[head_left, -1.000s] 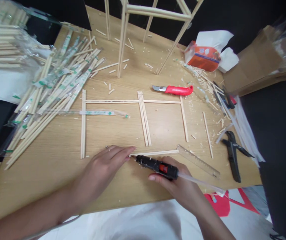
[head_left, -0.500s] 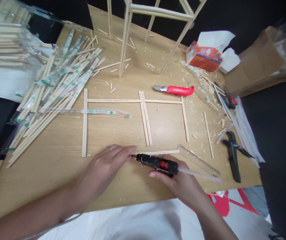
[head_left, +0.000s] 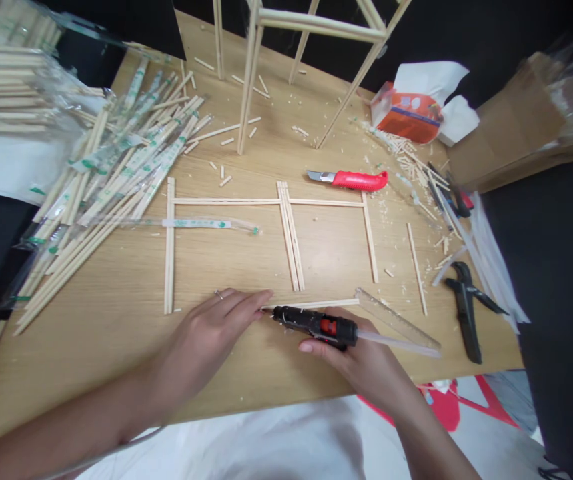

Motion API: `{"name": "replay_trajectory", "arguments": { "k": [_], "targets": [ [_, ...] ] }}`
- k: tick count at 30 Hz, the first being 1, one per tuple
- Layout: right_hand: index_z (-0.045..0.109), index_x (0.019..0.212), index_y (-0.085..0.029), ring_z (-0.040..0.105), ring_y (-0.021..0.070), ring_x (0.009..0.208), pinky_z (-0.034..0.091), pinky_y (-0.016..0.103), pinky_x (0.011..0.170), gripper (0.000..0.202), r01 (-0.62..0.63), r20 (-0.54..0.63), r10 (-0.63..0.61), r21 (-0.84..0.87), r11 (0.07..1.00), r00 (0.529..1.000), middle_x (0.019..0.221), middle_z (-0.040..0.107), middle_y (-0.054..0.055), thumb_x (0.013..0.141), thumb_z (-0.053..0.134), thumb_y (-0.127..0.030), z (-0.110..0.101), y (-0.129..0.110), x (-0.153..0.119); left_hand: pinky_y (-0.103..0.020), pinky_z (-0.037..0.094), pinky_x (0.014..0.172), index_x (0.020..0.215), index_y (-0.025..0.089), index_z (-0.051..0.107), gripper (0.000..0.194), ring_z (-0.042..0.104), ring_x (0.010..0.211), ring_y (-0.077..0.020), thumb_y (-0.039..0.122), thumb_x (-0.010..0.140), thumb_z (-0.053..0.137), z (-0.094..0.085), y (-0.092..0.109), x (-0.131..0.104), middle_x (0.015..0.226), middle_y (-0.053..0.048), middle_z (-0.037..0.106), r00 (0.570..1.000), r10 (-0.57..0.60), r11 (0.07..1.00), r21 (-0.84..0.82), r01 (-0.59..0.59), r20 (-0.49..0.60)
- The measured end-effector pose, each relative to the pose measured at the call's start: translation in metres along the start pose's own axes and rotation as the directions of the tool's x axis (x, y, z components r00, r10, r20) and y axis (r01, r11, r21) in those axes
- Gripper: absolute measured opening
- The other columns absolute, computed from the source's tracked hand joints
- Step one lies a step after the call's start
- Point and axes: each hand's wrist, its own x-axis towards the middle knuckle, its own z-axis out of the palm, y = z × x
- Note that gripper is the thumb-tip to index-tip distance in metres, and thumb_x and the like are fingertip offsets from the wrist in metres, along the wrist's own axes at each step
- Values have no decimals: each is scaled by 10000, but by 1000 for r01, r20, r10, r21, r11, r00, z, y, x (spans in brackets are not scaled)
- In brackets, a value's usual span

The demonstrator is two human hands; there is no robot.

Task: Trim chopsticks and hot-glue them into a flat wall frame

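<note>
My right hand (head_left: 361, 353) is wrapped round a black hot glue gun (head_left: 311, 323), with a clear glue stick (head_left: 399, 343) poking out of its back. The gun's nozzle points left and meets the left end of a wooden stick (head_left: 323, 305) lying near the table's front. My left hand (head_left: 226, 320), a ring on one finger, presses its fingertips together at that same end; the hand covers whatever else lies beneath. Just beyond, chopsticks (head_left: 293, 240) lie in a flat frame shape. A clear ruler (head_left: 399, 320) rests slantwise beside the gun.
Wrapped chopsticks (head_left: 131, 160) pile up at the left. A red utility knife (head_left: 356, 180) lies behind the flat sticks. Further back stands a stick frame (head_left: 316, 23). Black cutters (head_left: 466, 313), a tissue pack (head_left: 409, 113) and a cardboard box (head_left: 511, 123) are at the right.
Hardly anything differs. Both hands and the glue gun stay in the same place, while the whole view has shifted very slightly.
</note>
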Motion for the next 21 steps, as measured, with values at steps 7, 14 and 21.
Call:
{"name": "replay_trajectory", "arguments": {
  "k": [7,14,21],
  "targets": [
    [557,763,-208,535,163,659,421,260,604,337,-5,-21,4,-35,999,1000,712,584,-7,785,618,-539,-4,4,-2,-328,455,895,1317,254,423,374,572,1038,-179,188,949,400,1,1,0,1151,-38,632,1000,-11,1000,8,12,-14],
    [573,787,-218,551,165,677,429,266,627,308,-7,-33,6,-33,999,999,737,610,-16,776,640,-519,-9,5,-4,-302,455,869,1293,243,446,354,573,1000,-163,193,943,428,-3,3,3,1124,-24,643,1000,-15,1000,10,15,-25],
    [624,899,-227,609,205,814,469,301,727,278,-20,-45,21,38,999,999,866,669,11,778,660,-474,-15,11,-7,-291,437,875,1281,248,461,342,565,1000,-160,207,942,436,-2,4,2,1117,-12,640,999,-32,999,8,32,-12]
  ]
}}
